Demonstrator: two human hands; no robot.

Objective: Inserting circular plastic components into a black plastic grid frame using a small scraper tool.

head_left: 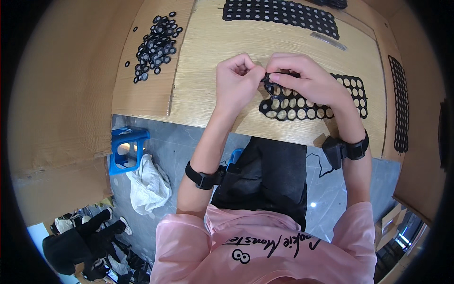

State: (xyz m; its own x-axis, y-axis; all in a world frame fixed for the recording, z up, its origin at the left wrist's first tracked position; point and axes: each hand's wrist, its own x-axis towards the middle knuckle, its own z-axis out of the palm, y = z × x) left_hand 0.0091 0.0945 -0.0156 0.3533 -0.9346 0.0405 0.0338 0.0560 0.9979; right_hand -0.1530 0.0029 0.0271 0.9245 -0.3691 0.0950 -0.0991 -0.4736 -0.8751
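A black sheet (310,112) with rows of round holes lies on the table under my hands, its left end bent up and its upper left corner lifted. My left hand (239,80) is closed in a pinch at that raised corner. My right hand (307,78) covers part of the sheet, its thumb and fingers pinching the same corner from the right. One grey disc seems to sit in the black rim between my fingertips. Whether my left fingertips hold the sheet or a small ring is hidden.
A pile of black-rimmed grey discs (156,47) lies on cardboard at the left. Another black sheet, filled with discs (279,13), is at the back, near a metal ruler (328,40). A black strip (400,104) lies at the right. A blue stool (127,149) stands below left.
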